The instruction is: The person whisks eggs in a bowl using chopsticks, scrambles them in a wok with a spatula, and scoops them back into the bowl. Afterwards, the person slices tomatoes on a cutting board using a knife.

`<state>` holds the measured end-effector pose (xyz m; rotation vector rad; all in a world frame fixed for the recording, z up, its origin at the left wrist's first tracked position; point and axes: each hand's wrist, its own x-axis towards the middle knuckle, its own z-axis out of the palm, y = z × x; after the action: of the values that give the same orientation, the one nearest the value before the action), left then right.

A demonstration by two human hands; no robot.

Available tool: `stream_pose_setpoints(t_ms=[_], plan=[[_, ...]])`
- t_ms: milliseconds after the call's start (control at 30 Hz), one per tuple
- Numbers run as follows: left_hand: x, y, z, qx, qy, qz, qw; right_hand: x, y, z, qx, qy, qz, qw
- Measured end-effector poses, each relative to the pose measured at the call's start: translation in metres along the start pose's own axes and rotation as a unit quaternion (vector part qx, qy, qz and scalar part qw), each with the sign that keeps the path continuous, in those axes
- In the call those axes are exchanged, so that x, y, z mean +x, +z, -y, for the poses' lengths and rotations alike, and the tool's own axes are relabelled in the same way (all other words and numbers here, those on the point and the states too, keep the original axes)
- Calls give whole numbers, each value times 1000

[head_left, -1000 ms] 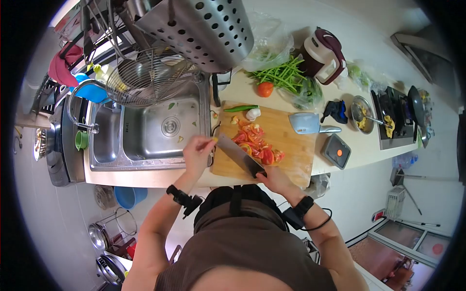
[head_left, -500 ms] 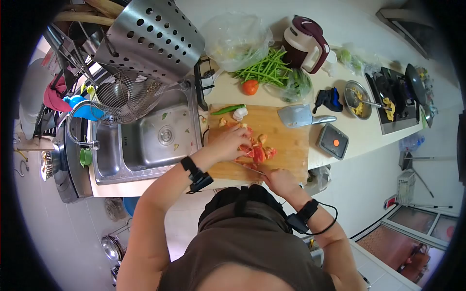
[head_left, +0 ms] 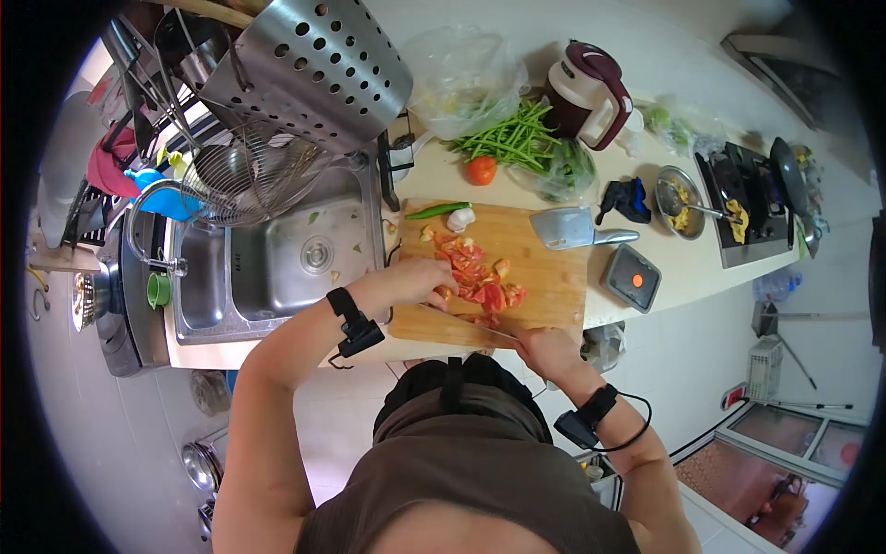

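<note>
Cut tomato pieces [head_left: 478, 275] lie spread over the wooden cutting board [head_left: 554, 277]. My left hand [head_left: 426, 281] is at the left side of the pieces, its fingers curled down; whether they pinch a piece is hidden. The handle of a knife [head_left: 480, 329] is in my right hand [head_left: 546, 353], with the blade slanting left along the board's near part, below the tomato. A green pepper [head_left: 439, 210] and a garlic bulb [head_left: 460, 220] rest at the board's far left. On its right edge lies a cleaver [head_left: 563, 228].
The sink [head_left: 277, 294] is left of the board, under a perforated metal holder [head_left: 323, 74]. Behind the board are a whole tomato [head_left: 481, 171] and green beans [head_left: 508, 137]. To the right stand a black container [head_left: 632, 278], a metal bowl [head_left: 678, 203] and a stove [head_left: 738, 245].
My left hand reached from the sink side onto the tomato, then drew back slightly left. The knife blade, earlier raised and broad to view, now lies lower and nearly edge-on.
</note>
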<state>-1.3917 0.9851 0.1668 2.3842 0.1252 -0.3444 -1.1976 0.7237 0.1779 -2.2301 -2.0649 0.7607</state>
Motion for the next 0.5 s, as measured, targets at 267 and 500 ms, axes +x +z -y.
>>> stream_pose_setpoints(t_ms=[267,500], plan=[[17,-14,-12,-11,-44,124,991,-3,1,-4,-37,-26,10,999],[20,-5,-6,29,-50,97,994,-3,3,-7,-28,-25,-6,999]])
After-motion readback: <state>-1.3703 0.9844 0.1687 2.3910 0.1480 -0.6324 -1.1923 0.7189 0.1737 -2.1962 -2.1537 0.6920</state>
